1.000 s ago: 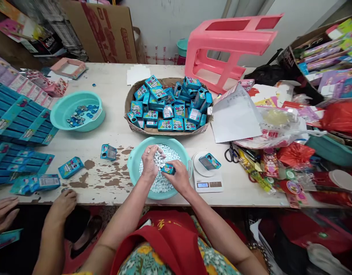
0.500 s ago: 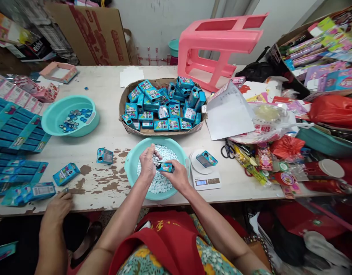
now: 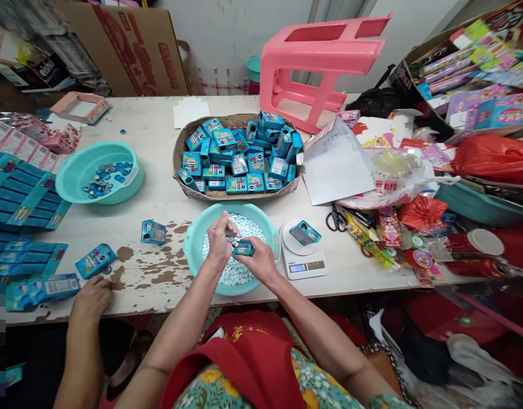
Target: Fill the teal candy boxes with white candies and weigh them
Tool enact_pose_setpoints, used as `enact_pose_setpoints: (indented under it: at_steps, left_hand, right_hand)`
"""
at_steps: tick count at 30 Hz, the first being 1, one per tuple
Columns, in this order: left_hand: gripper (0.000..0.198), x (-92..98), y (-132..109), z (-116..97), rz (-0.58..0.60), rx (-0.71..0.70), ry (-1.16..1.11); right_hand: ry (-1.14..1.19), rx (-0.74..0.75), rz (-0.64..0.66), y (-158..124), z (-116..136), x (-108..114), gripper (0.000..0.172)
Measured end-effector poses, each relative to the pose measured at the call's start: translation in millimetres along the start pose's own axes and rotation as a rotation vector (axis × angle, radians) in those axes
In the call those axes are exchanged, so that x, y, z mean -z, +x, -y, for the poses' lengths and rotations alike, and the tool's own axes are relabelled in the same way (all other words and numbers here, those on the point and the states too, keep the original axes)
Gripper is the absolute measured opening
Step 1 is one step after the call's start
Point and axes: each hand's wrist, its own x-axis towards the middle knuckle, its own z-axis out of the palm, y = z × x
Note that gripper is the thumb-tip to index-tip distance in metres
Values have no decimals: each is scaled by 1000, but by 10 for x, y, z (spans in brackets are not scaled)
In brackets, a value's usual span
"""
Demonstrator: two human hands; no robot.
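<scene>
Above a turquoise basin (image 3: 196, 267) of small white candies (image 3: 235, 274), my left hand (image 3: 220, 241) is closed around some of the candies. My right hand (image 3: 262, 260) grips a small blue candy box (image 3: 245, 248) lying on its side, its end toward my left hand. The two hands almost touch over the candies. Just right of the basin, a digital scale (image 3: 306, 268) carries another blue box (image 3: 305, 232). Behind the basin stands a cut-down cardboard box (image 3: 239, 196) filled with many similar blue boxes (image 3: 255, 163).
At left is a second basin (image 3: 136, 182) with blue and silver discs. A co-worker's hand (image 3: 93, 295) rests by a blue box (image 3: 96, 260) at the table edge. A pink stool (image 3: 270, 74), paper sheet (image 3: 335, 165) and scissors (image 3: 335, 218) lie behind and right.
The view has shifted slightly. My hands stay over the basin, left hand at the box's end. The co-worker's hand has moved slightly, and a small disc now shows beside the blue box there.
</scene>
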Motion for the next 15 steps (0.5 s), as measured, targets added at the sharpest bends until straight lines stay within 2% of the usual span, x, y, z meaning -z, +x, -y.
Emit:
enact_pose_setpoints:
  at_steps: [5,9,15]
  left_hand:
    - [39,6,-36,9,-13,-67,116]
    - [33,-5,-86,28,-76,-109,125]
    - [32,-68,-103,48,-38,-87,110]
  right_hand:
    - [-14,4,-68,17,13,31,31]
    - [-78,63,-41,31,42,91,30]
    - [-61,34,-41,23,22,115,32]
